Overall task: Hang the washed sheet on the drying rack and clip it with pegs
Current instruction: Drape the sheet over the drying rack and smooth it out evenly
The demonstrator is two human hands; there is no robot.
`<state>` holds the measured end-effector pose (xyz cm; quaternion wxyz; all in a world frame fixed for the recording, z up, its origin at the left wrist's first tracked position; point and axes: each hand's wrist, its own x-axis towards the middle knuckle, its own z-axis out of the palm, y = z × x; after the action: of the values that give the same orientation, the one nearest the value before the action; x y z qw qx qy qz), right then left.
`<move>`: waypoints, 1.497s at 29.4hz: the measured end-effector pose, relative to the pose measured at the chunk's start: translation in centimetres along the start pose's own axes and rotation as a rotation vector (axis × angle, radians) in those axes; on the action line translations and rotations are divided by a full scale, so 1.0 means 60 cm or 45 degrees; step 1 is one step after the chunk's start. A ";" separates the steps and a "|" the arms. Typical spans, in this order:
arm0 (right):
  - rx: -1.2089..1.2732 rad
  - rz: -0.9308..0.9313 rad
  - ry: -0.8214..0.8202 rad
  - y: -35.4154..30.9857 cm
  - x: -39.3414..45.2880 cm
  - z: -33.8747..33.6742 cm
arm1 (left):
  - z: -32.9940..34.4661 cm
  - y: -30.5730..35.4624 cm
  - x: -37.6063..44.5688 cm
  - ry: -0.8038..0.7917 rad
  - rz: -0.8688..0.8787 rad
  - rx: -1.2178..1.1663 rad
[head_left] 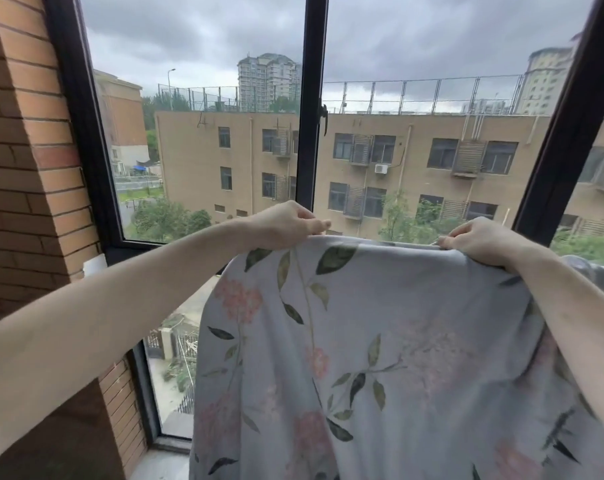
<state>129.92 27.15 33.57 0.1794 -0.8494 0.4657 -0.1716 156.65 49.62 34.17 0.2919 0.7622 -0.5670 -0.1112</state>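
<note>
A pale grey sheet (380,341) printed with pink flowers and green leaves hangs in front of me, its top edge held up at window height. My left hand (283,225) pinches the top edge near its left end. At the right, my right hand (480,240) grips the same edge, fingers curled over the fabric. The cloth drapes down past the bottom of the view. Between the hands the edge runs nearly level. Any rack bar under the fold is hidden by the fabric, and no pegs are in sight.
A dark-framed window (312,98) stands straight ahead, with a handle (324,116) on its middle post. A brick wall (26,168) closes the left side. More grey fabric (591,271) bunches at the right edge. A pale sill (162,462) lies below.
</note>
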 end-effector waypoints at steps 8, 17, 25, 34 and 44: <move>0.053 -0.479 0.612 -0.018 -0.062 0.040 | 0.055 -0.034 -0.043 0.459 0.419 0.600; -0.224 -0.506 0.957 0.066 -0.132 0.048 | 0.052 -0.071 -0.050 0.674 0.588 0.690; -0.338 -0.415 0.820 0.073 -0.141 0.018 | 0.052 -0.061 -0.079 0.693 0.637 0.675; -0.353 -0.465 0.763 0.039 -0.215 0.004 | 0.017 -0.065 -0.152 0.675 0.634 0.661; -0.253 -0.458 0.838 0.085 -0.213 -0.005 | 0.049 0.011 -0.180 0.539 0.512 0.625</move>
<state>119.56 35.44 29.88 -0.0959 -0.8303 0.3563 -0.4176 151.09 58.59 30.44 0.2273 0.6892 -0.6420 0.2473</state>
